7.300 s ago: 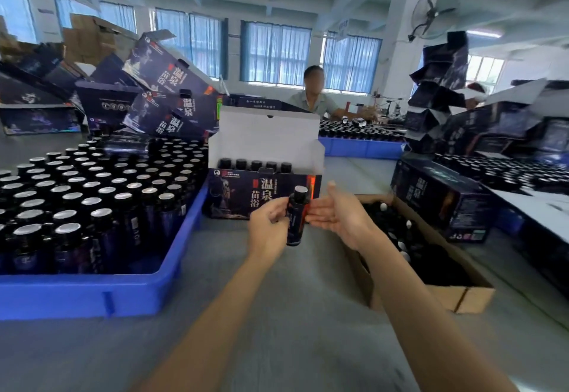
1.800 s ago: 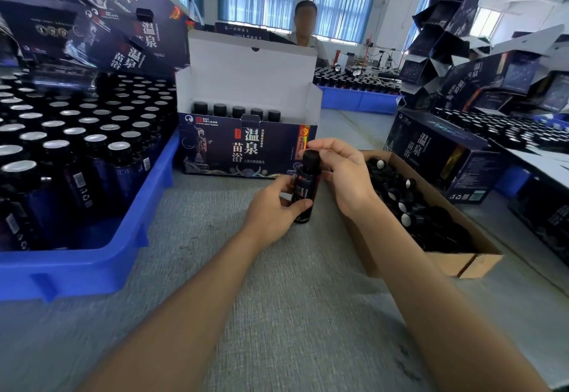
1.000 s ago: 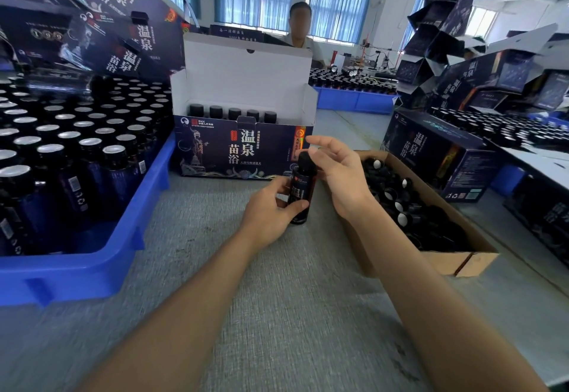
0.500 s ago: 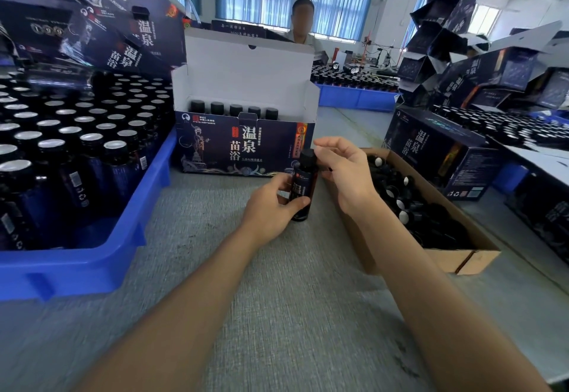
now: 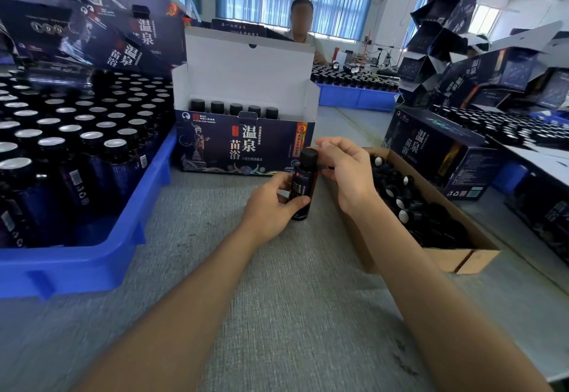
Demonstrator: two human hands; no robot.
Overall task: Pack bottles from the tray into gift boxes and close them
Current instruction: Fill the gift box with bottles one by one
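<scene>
The bottle (image 5: 303, 187) is upright in my left hand (image 5: 271, 207), fingers and thumb wrapped round its lower half, just in front of the right corner of the open gift box (image 5: 243, 148). My right hand (image 5: 348, 173) is half open beside the black cap (image 5: 308, 157), fingers loosely bent. I cannot tell whether they touch it. Five capped bottles stand inside the gift box. On the grey tabletop (image 5: 277, 314), the blue tray (image 5: 92, 262) of bottles sits at my left and a cardboard box (image 5: 446, 256) of small dark pieces at my right.
</scene>
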